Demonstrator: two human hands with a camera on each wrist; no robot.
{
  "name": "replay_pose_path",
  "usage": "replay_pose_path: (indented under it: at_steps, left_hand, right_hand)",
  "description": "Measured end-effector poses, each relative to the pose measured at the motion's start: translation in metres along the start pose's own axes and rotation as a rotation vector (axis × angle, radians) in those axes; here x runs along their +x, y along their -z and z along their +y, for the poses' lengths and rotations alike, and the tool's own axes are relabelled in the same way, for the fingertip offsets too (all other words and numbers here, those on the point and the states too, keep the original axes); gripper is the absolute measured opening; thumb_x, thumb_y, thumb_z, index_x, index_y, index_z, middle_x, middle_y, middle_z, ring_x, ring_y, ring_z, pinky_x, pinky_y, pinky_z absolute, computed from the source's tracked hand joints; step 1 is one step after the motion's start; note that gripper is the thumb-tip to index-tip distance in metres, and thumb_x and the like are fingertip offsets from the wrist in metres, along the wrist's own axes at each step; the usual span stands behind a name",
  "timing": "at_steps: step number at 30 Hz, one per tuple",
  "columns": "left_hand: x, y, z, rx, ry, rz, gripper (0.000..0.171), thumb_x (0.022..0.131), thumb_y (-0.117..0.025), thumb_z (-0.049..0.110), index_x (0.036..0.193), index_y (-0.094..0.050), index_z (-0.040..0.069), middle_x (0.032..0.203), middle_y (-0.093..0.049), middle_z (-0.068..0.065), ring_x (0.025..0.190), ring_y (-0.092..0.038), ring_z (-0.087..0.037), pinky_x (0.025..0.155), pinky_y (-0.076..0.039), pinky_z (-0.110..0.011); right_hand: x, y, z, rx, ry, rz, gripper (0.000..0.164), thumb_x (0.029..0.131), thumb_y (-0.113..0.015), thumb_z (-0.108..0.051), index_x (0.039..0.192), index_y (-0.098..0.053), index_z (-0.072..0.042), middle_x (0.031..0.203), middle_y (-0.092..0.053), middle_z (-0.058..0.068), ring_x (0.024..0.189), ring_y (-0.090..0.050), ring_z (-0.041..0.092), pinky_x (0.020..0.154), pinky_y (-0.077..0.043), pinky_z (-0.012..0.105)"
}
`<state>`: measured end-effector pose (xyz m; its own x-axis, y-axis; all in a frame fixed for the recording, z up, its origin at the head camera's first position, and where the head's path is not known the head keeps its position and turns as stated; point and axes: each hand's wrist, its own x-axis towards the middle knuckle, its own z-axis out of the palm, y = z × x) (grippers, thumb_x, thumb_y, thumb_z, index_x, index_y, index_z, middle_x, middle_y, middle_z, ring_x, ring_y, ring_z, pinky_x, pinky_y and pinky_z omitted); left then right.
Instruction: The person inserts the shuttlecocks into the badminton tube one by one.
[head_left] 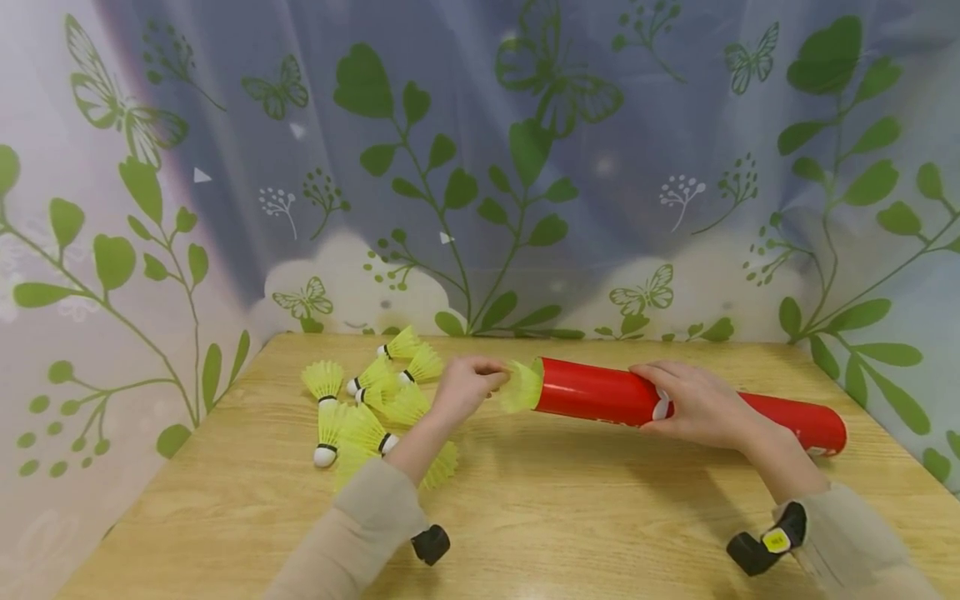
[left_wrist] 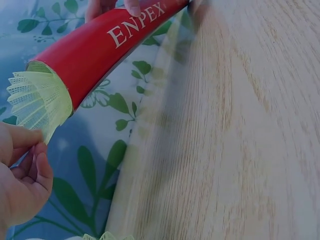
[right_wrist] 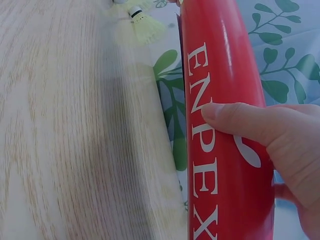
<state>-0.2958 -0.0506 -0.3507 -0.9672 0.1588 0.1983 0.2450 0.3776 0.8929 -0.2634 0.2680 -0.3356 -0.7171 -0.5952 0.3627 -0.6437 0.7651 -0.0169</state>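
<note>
My right hand (head_left: 697,406) grips a long red tube (head_left: 592,390) around its middle, thumb over the white ENPEX lettering in the right wrist view. The tube slants, its open end raised toward the left. At that opening, my left hand (head_left: 467,387) pinches the skirt edge of a yellow shuttlecock (left_wrist: 42,102) between thumb and fingertips. Part of the skirt sticks out of the tube; the shuttlecock's head is hidden inside. Loose yellow shuttlecocks (head_left: 323,382) with white heads lie in a group on the table, left of and behind my left forearm.
The wooden table (head_left: 570,525) reaches back to a patterned curtain (head_left: 480,208) with green leaves and butterflies. Black wrist cameras (head_left: 431,545) sit at both beige sleeves. The tube's far end (head_left: 825,429) lies toward the table's right side.
</note>
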Motion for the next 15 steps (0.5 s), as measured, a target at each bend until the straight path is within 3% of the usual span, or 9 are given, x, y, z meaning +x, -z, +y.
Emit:
replay_pose_path:
  at_steps: [7,15]
  left_hand:
    - [-0.002,-0.005,0.006,-0.014,0.004,-0.039,0.012,0.085,-0.066,0.007,0.092,-0.069,-0.001,0.089,-0.068,-0.011,0.068,-0.062,-0.015,0.067,-0.054,-0.032]
    - [-0.003,-0.016,0.008,-0.043,-0.050,-0.065,0.007,0.083,-0.066,0.003,0.087,-0.067,-0.003,0.078,-0.066,-0.009,0.065,-0.061,-0.014,0.066,-0.054,-0.034]
  right_hand:
    - [0.001,0.001,0.000,0.025,-0.004,0.002,0.072,0.064,-0.083,-0.026,0.125,-0.053,-0.002,0.117,-0.058,0.016,0.102,-0.055,0.033,0.083,-0.045,0.052]
    - [0.002,-0.001,-0.001,0.033,0.033,0.035,0.068,0.064,-0.081,-0.023,0.123,-0.054,-0.001,0.115,-0.058,0.014,0.097,-0.056,0.030,0.081,-0.047,0.049]
